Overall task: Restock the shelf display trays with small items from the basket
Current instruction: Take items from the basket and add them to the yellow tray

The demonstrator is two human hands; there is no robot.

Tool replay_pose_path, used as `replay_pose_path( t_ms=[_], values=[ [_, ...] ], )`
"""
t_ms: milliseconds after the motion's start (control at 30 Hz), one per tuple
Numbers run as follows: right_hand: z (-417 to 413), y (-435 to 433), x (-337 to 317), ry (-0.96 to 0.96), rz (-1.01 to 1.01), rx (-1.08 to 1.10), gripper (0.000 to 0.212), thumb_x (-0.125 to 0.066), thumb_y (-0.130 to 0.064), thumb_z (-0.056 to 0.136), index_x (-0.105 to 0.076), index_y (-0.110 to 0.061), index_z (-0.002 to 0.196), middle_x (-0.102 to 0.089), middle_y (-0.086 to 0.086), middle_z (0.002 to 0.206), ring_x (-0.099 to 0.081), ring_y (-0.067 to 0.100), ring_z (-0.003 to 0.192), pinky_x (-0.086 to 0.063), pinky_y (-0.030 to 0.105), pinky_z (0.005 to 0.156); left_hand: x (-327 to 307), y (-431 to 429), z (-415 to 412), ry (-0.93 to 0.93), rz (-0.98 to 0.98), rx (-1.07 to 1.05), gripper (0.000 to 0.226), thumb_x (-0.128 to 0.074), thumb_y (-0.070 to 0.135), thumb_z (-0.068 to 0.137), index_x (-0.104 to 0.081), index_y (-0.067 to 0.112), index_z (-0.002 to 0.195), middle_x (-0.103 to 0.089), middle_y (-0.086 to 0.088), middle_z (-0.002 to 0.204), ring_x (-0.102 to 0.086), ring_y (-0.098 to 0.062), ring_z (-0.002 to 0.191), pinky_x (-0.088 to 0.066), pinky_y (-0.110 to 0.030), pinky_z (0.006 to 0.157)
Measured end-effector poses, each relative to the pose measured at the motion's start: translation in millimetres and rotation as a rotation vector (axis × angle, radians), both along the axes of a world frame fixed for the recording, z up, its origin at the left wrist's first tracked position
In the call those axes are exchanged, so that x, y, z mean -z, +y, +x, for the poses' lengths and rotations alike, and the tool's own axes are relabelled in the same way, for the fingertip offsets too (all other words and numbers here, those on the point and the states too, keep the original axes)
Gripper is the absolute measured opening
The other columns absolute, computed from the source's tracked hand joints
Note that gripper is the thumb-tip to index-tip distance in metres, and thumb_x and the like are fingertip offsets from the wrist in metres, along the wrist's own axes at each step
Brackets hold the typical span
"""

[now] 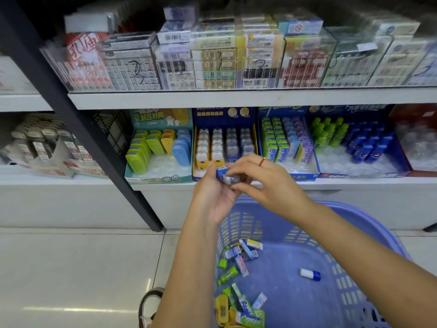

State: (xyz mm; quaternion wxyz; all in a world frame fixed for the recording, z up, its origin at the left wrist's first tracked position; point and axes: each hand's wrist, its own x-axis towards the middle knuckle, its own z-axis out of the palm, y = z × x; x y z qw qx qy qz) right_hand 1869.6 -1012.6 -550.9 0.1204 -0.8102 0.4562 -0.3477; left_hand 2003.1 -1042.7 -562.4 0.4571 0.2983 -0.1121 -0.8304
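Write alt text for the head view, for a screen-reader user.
The left hand and right hand together hold a small blue item in front of display trays of coloured stationery on a white shelf. Below, a purple basket holds more small packaged items.

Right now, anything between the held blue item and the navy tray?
Nothing visible. The left hand and right hand hold the blue item directly before the navy tray; the right hand hides the tray's front slots.

single head-worn view, aimed forward and down, shelf (236, 98) seen close ahead, basket (343, 268) seen below it
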Motion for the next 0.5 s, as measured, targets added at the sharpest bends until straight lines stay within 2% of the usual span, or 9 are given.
replay_pose_path(
  t_ms=[67,100,133,200,233,267,300,367,500],
  values=[
    [1.6,-7.4,-3.6,0.0,-0.064,0.041,0.021,-0.063,-0.014,0.088,-0.064,-0.012,0.109,-0.061,0.0,0.104,-0.055,0.008,0.093,-0.045,0.018,0.08,-2.2,2.8,-3.8,-0.119,-0.055,-0.02,0.052,-0.025,0.039,0.103,-0.054,-0.002,0.116,-0.071,-0.021,0.096,-0.071,-0.027,0.087,-0.059,-0.032,0.075],
    [1.1,-13.4,-4.9,0.003,-0.081,0.082,0.021,-0.061,-0.014,0.089,-0.063,-0.012,0.109,-0.061,0.001,0.102,-0.055,0.01,0.09,-0.045,0.02,0.079,-1.5,3.2,-5.4,-0.294,-0.124,-0.059,0.048,-0.029,0.038,0.103,-0.057,0.001,0.112,-0.07,-0.019,0.1,-0.07,-0.025,0.09,-0.058,-0.03,0.076],
    [-0.1,-21.0,-5.6,0.005,-0.079,0.14,0.021,-0.061,-0.016,0.089,-0.062,-0.011,0.109,-0.061,0.002,0.1,-0.055,0.012,0.088,-0.046,0.024,0.078,0.4,2.5,-5.8,-0.565,-0.248,-0.093,0.042,-0.033,0.036,0.102,-0.06,0.005,0.111,-0.069,-0.016,0.103,-0.068,-0.022,0.092,-0.055,-0.024,0.076],
    [-3.8,-36.8,-4.4,0.025,-0.015,0.257,0.021,-0.061,-0.018,0.09,-0.06,-0.012,0.11,-0.063,0.003,0.096,-0.057,0.016,0.086,-0.048,0.034,0.078,12.1,2.2,0.2,-1.288,-0.641,-0.141,0.033,-0.041,0.03,0.101,-0.062,0.011,0.116,-0.066,-0.009,0.112,-0.061,-0.016,0.097,-0.042,-0.016,0.075],
    [-5.0,-44.1,-2.3,0.043,0.024,0.287,0.021,-0.061,-0.02,0.09,-0.061,-0.012,0.11,-0.065,0.003,0.095,-0.058,0.018,0.088,-0.048,0.036,0.079,19.0,2.7,4.0,-1.529,-0.816,-0.114,0.032,-0.044,0.027,0.099,-0.061,0.011,0.122,-0.064,-0.007,0.118,-0.057,-0.016,0.105,-0.04,-0.018,0.079],
    [-5.6,-50.6,0.8,0.067,0.052,0.298,0.022,-0.062,-0.021,0.089,-0.061,-0.011,0.109,-0.066,0.005,0.095,-0.059,0.02,0.09,-0.048,0.037,0.08,25.1,2.8,6.8,-1.649,-0.905,-0.041,0.034,-0.046,0.025,0.098,-0.058,0.01,0.127,-0.06,-0.006,0.125,-0.052,-0.018,0.115,-0.04,-0.02,0.088],
    [-5.7,-56.4,4.2,0.098,0.067,0.299,0.022,-0.063,-0.021,0.089,-0.062,-0.01,0.108,-0.067,0.006,0.095,-0.059,0.022,0.093,-0.048,0.038,0.081,31.5,2.7,8.4,-1.711,-0.942,0.044,0.038,-0.047,0.022,0.097,-0.053,0.009,0.132,-0.056,-0.008,0.131,-0.047,-0.019,0.123,-0.036,-0.025,0.097],
    [-5.2,-65.6,10.8,0.161,0.085,0.296,0.021,-0.063,-0.021,0.088,-0.064,-0.01,0.106,-0.068,0.007,0.096,-0.056,0.022,0.099,-0.046,0.035,0.083,41.5,2.8,9.7,-1.761,-0.969,0.127,0.044,-0.049,0.019,0.096,-0.046,0.007,0.138,-0.048,-0.008,0.139,-0.037,-0.02,0.131,-0.028,-0.026,0.107],
    [-4.5,-75.8,16.5,0.174,0.101,0.31,0.024,-0.067,-0.021,0.085,-0.068,-0.01,0.106,-0.068,0.009,0.094,-0.05,0.023,0.101,-0.04,0.03,0.082,44.2,-2.2,12.2,-1.734,-0.978,0.102,0.045,-0.05,0.018,0.095,-0.046,0.007,0.138,-0.048,-0.008,0.14,-0.037,-0.019,0.132,-0.028,-0.025,0.107]
  ],
)
